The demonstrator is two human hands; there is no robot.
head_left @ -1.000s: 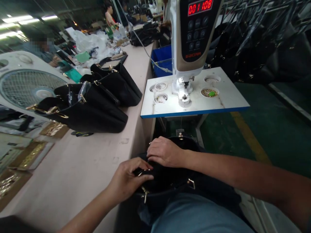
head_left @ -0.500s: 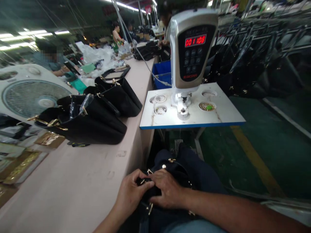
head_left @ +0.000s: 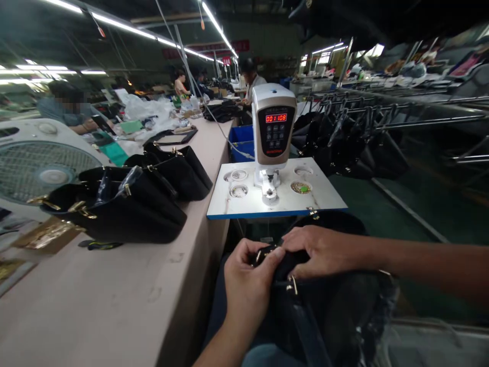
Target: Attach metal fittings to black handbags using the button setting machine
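Observation:
A black handbag [head_left: 336, 306] with gold-coloured metal fittings rests on my lap, below the front edge of the machine's white table [head_left: 221, 201]. My left hand [head_left: 250, 280] pinches the bag's upper edge between thumb and fingers, close to a small gold fitting. Beside it my right hand [head_left: 313, 250] grips the same edge, its fingertips bent down over the black material and partly hidden. Just ahead stands a white and grey press machine [head_left: 275, 127] with a red number display. Its lower die is apart from the bag.
Two black handbags [head_left: 141, 214] stand on the pale workbench [head_left: 95, 295] at the left, near a fan [head_left: 46, 168]. Small metal parts fill a cup [head_left: 301, 188] in the machine table. A blue crate [head_left: 242, 142] sits behind it, and bags hang from racks [head_left: 424, 122] at right.
Both hands and the handbag have moved up and to the right, nearer the machine table. More of the bag shows now. The camera's view has tilted upward.

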